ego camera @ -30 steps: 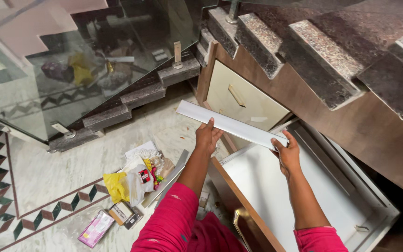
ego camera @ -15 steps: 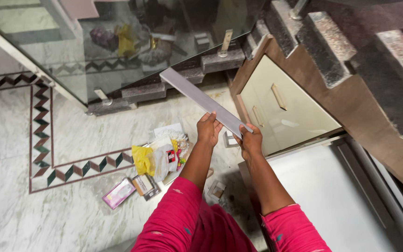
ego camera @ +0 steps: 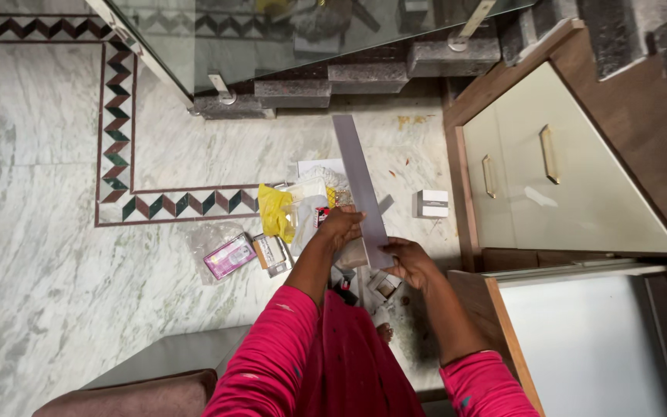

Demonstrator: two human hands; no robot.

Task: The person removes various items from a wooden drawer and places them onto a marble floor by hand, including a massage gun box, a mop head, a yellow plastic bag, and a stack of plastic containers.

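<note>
Grey and flat, a long narrow panel (ego camera: 360,185) is being held over the marble floor (ego camera: 48,255), its near end gripped by both hands and its far end pointing away toward the stair base. The left hand (ego camera: 341,226) is closing around the panel's left edge, fingers wrapping over the face. The right hand (ego camera: 407,262) is pinching the near corner from the right, though the fingers underneath are hidden by the board.

Beneath the panel, a heap of small things is lying on the floor: a yellow bag (ego camera: 275,212), clear wrappers, a pink packet (ego camera: 229,255) and a white box (ego camera: 431,204) just to the right. Much of the heap is covered by the panel and the arms, so its contents are hard to make out.

On the right, a cream cabinet (ego camera: 580,185) with two brass handles is sitting under the stairs; the open white drawer (ego camera: 588,347) nearer is cut off by the frame edge.
</note>
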